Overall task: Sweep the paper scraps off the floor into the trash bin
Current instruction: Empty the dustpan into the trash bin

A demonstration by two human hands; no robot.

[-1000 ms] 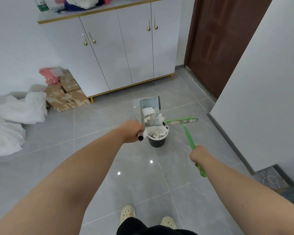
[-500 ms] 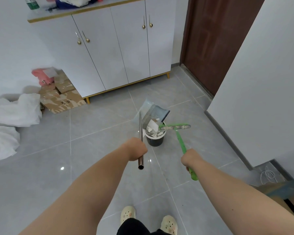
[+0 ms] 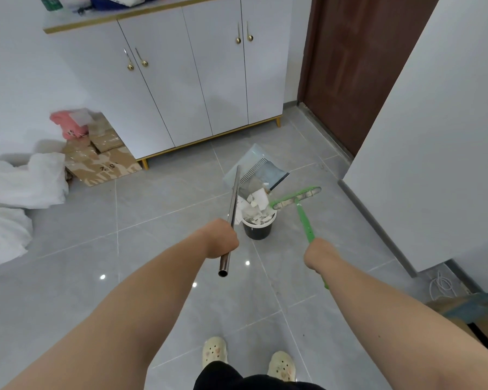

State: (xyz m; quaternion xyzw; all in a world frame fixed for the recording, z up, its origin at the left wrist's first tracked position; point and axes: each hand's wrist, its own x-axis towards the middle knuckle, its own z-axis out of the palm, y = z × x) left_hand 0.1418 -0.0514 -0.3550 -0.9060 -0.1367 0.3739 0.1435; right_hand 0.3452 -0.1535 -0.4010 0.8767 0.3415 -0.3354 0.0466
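Mostly open grey floor (image 3: 68, 291) lower left; cabinet (image 3: 195, 80) upper ctr, wall (image 3: 434, 136) edge at right. Trash bin (image 3: 258, 233) mid-frame brims w/ paper scraps (image 3: 258, 198), dustpan (image 3: 261, 170) tipped over it. Left hand (image 3: 221, 239) grips its metal handle (image 3: 233, 204), right hand (image 3: 317, 253) grips green broom (image 3: 303, 215).

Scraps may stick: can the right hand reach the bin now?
Likely not directly: the right hand grips the green broom, and the bin stands farther off under the dustpan; only the broom head nears it.

Grey tiled floor (image 3: 68, 291) with black trash bin (image 3: 257, 230), flattened cardboard (image 3: 102, 161), white bundles (image 3: 23, 181) at left.
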